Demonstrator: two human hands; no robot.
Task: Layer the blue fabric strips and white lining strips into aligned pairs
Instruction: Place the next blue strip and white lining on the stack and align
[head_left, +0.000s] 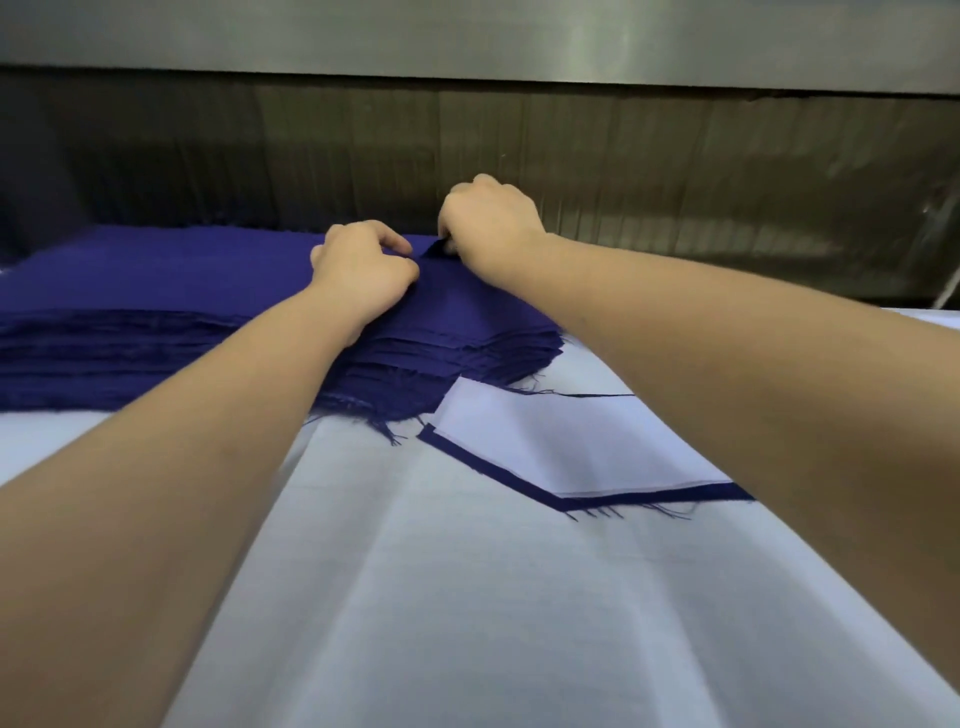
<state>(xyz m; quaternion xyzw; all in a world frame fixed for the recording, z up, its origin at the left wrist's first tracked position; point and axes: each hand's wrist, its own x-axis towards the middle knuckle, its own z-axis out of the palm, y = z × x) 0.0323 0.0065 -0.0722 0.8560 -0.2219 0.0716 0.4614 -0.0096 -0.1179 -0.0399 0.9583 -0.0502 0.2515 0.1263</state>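
Our left hand and right hand pinch the top of the blue stack at its far edge. Nearer us, a white lining lies on one blue strip.

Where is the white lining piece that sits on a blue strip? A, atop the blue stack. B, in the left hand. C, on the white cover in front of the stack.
C: the white lining piece lies on a blue strip on the white cover, nearer than the blue stack, whose top strip the left hand and right hand pinch.
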